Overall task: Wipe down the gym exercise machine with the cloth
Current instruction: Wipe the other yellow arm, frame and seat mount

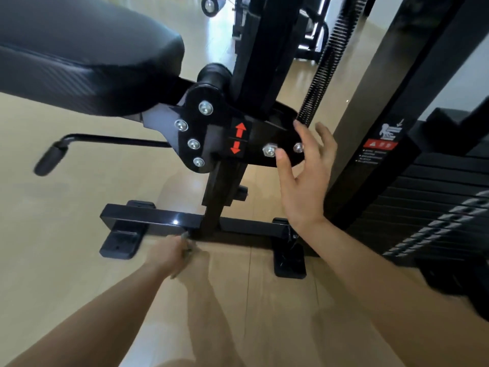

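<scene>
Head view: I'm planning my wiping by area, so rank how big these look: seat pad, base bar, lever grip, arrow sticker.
1. Seat pad, though it's nearest the camera.
2. Base bar.
3. Lever grip and arrow sticker: look alike, not ranked.

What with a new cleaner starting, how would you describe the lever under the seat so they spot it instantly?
Find the big black padded seat. Below it, the bolted bracket carries a thin rod sticking out sideways: the lever. It alone ends in a bent, thicker dark grip.

Left hand (169, 256) blurred, grip unclear, seat pad (79, 56) cropped left
</scene>
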`<state>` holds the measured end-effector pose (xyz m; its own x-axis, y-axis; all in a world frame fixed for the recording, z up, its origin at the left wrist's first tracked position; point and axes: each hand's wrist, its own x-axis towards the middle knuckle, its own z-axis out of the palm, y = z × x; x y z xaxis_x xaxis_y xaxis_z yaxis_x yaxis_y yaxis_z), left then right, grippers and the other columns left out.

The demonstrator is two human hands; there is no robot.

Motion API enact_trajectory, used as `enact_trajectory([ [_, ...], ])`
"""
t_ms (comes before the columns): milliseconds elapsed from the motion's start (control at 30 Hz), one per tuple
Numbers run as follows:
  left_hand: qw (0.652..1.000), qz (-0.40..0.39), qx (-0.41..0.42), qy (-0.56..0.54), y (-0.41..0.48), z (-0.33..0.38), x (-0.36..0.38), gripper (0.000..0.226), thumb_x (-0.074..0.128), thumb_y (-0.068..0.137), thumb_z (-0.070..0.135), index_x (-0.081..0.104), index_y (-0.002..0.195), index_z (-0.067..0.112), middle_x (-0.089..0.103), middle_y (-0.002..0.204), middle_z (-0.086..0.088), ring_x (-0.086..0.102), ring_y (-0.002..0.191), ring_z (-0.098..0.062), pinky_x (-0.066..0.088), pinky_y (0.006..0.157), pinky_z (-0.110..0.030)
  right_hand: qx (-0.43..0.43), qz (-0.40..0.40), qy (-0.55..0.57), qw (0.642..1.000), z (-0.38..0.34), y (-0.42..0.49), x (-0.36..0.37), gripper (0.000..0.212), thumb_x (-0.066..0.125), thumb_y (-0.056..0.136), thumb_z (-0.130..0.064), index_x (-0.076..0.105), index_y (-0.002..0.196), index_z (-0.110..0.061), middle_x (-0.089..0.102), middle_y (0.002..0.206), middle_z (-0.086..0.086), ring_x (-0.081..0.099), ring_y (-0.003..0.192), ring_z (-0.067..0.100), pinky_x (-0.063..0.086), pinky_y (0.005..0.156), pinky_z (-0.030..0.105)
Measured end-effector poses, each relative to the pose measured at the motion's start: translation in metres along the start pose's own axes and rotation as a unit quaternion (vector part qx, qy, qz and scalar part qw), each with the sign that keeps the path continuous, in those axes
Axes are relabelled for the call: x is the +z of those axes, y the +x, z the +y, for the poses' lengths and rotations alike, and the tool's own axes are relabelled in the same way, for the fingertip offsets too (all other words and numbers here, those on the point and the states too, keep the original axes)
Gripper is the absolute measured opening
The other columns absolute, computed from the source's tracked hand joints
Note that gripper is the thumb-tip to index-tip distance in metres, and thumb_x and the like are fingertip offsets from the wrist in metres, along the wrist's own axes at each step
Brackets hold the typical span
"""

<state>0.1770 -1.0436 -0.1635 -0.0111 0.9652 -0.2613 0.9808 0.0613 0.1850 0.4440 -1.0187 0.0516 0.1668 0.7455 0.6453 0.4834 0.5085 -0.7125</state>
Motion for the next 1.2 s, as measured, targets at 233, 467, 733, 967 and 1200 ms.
enact_trajectory([
  [233,0.959,0.174,-0.098,-0.201,-0.003,-0.033,-0.030,0.018,0.069,0.090,0.019,0.075,0.107,0.023,0.067,0.084,0.001,0.063,0.071,-0.014,0.046,0.062,-0.028,0.228,-0.034,0.040,0.972,0.012,-0.047,0.033,0.065,0.082,0.082,-0.027,0.042,0.133,-0.026,0.046,0.133,-0.010,0.058,0.113,0.009,0.053,0.100,0.040],
  [467,0.955,0.210,-0.093,-0.186,0.019,-0.045,-0.029,0.043,0.066,0.096,0.019,0.062,0.136,0.006,0.055,0.141,-0.016,0.056,0.122,-0.035,0.046,0.108,-0.044,0.212,-0.213,0.068,0.952,0.032,-0.040,0.072,0.078,0.088,0.075,-0.022,0.043,0.138,-0.031,0.063,0.122,-0.015,0.062,0.106,-0.003,0.049,0.089,0.012],
  [733,0.990,0.139,0.008,-0.023,0.029,-0.014,0.013,0.046,0.050,0.102,0.040,0.048,0.147,0.032,0.049,0.150,-0.003,0.037,0.132,-0.030,0.046,0.101,-0.044,0.161,-0.100,-0.047,0.981,0.034,-0.046,0.097,0.069,0.087,0.076,-0.028,0.048,0.132,-0.026,0.066,0.101,-0.015,0.069,0.091,0.008,0.061,0.086,0.037],
  [967,0.981,0.177,0.069,0.028,0.030,-0.038,0.020,0.044,0.057,0.099,0.026,0.054,0.143,0.029,0.058,0.140,-0.005,0.048,0.121,-0.030,0.053,0.086,-0.040,0.113,-0.085,-0.102,0.985,0.045,-0.051,0.099,0.068,0.083,0.080,-0.036,0.046,0.136,-0.026,0.059,0.090,-0.031,0.060,0.081,-0.015,0.057,0.084,0.024],
  [1200,0.930,0.227,-0.208,-0.203,0.037,-0.078,-0.001,0.038,0.043,0.106,0.020,0.055,0.142,0.017,0.038,0.153,-0.014,0.036,0.134,-0.039,0.041,0.105,-0.047,0.056,-0.087,-0.117,0.988,0.058,-0.055,0.101,0.058,0.077,0.084,-0.042,0.053,0.132,-0.021,0.065,0.103,-0.021,0.064,0.090,-0.001,0.059,0.084,0.031],
])
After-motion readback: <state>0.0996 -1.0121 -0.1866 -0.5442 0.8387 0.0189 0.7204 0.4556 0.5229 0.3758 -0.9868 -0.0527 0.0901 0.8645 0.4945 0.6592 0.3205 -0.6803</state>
